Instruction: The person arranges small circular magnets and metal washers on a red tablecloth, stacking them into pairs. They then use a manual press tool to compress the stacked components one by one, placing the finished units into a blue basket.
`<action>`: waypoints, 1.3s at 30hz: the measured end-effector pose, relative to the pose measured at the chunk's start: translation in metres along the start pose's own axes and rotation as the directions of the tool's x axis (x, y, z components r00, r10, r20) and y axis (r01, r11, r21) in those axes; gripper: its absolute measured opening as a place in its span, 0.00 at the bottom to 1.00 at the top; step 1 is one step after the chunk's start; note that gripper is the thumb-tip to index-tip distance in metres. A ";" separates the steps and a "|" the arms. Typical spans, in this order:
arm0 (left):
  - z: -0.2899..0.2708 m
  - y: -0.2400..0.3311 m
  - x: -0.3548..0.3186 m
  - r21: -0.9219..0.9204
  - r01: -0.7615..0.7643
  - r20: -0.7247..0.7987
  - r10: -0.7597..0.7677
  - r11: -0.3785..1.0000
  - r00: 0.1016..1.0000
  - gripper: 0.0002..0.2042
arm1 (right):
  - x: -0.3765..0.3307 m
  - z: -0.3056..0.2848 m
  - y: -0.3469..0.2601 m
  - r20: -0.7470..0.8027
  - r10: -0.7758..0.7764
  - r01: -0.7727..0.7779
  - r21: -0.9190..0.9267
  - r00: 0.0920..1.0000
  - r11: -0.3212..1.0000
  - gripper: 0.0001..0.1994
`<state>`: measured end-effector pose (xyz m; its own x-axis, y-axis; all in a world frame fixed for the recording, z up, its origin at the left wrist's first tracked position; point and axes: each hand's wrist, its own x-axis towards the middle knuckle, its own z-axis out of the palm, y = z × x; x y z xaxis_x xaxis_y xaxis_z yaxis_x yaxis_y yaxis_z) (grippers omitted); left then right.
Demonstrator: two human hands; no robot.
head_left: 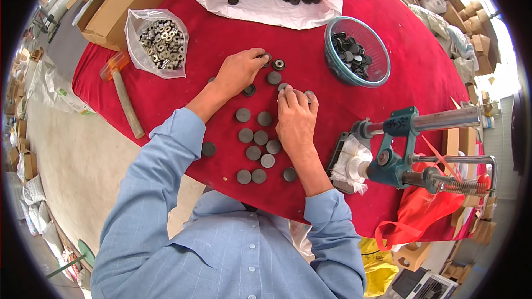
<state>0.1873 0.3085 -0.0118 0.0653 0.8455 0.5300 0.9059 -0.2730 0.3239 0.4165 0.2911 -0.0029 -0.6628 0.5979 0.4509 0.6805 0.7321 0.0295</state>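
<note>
My left hand [238, 73] is closed, its thumb and fingertips pinching a black round cap [267, 60] near the middle of the table. Close to it lie a cap with a metal ring in its middle [279, 65] and a hollow-side-up cap [249, 90], partly under the hand. My right hand [296, 119] is curled palm down, with its fingertips on a dark round cap [282, 87]; another cap [310, 96] shows by its outer fingers. Between and below the hands several dark caps [260, 137] lie flat side up on the red cloth [221, 155].
A clear bag of metal rings [158, 44] and a mallet [126, 97] sit left. A white sack of black caps [260, 8] lies at the far edge. Right are a clear bowl of black caps [357, 52] and a green hand press [396, 149]. A cardboard box [133, 5] stands far left.
</note>
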 end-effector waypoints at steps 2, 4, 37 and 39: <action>0.001 -0.001 -0.007 0.029 -0.029 -0.005 0.029 0.999 1.000 0.15 | 0.001 -0.001 -0.002 -0.006 -0.001 0.001 -0.010 1.000 1.000 0.19; -0.001 0.001 -0.014 0.045 -0.019 0.034 0.017 0.999 0.999 0.17 | 0.001 -0.001 -0.003 -0.014 0.007 -0.007 -0.009 1.000 1.000 0.19; -0.081 -0.004 -0.053 -0.020 0.218 0.283 -0.203 0.976 0.937 0.32 | 0.095 0.024 0.053 -0.085 0.314 -0.206 0.591 0.946 0.780 0.09; -0.077 -0.010 -0.052 -0.076 0.230 0.286 -0.199 0.970 0.937 0.31 | 0.094 0.030 0.053 -0.111 0.277 -0.166 0.575 0.955 0.801 0.09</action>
<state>0.1426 0.2316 0.0181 0.0002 0.9781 0.2082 0.8620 -0.1058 0.4958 0.3807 0.3957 0.0147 -0.4096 0.7373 0.5373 0.4754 0.6752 -0.5641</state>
